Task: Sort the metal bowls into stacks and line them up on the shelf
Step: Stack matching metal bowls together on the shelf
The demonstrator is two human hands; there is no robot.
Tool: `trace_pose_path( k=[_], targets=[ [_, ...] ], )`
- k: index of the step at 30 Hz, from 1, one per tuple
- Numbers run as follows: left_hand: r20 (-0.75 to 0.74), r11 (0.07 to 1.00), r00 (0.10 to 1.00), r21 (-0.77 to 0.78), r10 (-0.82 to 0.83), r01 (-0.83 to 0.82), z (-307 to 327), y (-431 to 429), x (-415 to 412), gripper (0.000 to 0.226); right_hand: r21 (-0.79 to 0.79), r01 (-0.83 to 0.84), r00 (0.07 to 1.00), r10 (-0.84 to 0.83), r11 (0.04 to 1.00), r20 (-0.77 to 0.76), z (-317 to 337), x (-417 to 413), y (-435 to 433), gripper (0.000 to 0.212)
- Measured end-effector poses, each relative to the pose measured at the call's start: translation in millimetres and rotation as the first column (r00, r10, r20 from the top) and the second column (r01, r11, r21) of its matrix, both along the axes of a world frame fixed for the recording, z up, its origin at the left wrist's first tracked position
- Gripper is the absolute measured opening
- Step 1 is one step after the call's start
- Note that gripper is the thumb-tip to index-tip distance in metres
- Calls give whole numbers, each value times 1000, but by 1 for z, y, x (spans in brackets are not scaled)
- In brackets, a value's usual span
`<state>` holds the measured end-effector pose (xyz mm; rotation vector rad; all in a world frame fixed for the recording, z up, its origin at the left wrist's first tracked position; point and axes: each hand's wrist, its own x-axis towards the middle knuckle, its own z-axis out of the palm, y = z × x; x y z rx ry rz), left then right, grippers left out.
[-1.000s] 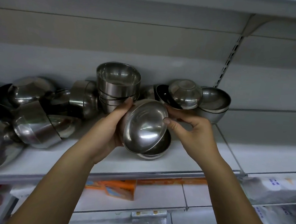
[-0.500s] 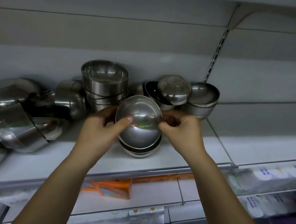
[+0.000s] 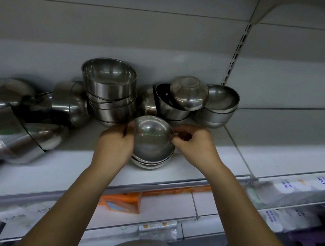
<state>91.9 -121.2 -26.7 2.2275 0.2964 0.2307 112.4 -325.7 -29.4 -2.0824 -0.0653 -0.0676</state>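
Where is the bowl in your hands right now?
Head view, centre: the bowl is held between the left hand and right hand, atop a short stack on the shelf, just in front of the tall stack.

Grey panelled back wall [image 3: 125, 25] fills my view, slotted upright [image 3: 236, 53] running up at 1 o'clock. Lower shelf [image 3: 166, 204] at 6 has an orange box [image 3: 120, 204], white packets [image 3: 296, 192] at 4. Dim, flat light.

Left hand [image 3: 116, 144] and right hand [image 3: 194, 143] raised, both curled on the bowl [image 3: 153, 139]
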Motion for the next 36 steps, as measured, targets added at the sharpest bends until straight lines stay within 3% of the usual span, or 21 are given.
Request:
trace_pose_path(
  k=[6, 11, 15, 18, 21, 24, 28, 31, 36],
  targets=[
    [12, 984, 999, -175, 46, -43, 0, 0, -1, 37, 40, -14, 1000, 13, 999, 4, -4, 5, 1, 14],
    [-29, 918, 991, -374, 131, -132, -4, -1, 0, 37, 68, 0, 998, -5, 998, 68, -5, 6, 3, 8],
    [-22, 926, 991, -354, 130, -129, -7, -3, 2, 37, 55, 78, 976, -87, 995, 201, 6, 12, 3, 13],
    [-4, 940, 990, -313, 139, -133, -10, -3, 5, 38, 90, 235, 892, -252, 968, 375, 23, 32, -5, 5],
    [29, 947, 987, -287, 157, -142, -14, -6, 7, 37, -18, 281, 866, -245, 960, 435, 39, 62, -18, 34],
    [55, 947, 983, -282, 172, -150, -18, -10, 10, 33, -192, 208, 929, -133, 959, 345, 50, 83, -23, 69],
    [51, 941, 984, -305, 168, -145, -19, -12, 14, 32, -327, 98, 978, -31, 940, 206, 58, 99, -22, 99],
    [57, 940, 985, -311, 165, -140, -20, -10, 15, 31, -383, 46, 992, 3, 923, 128, 59, 103, -20, 106],
    [56, 939, 988, -322, 146, -121, -18, -9, 13, 29, -339, 67, 988, -15, 938, 156, 59, 107, -18, 92]
  ],
)
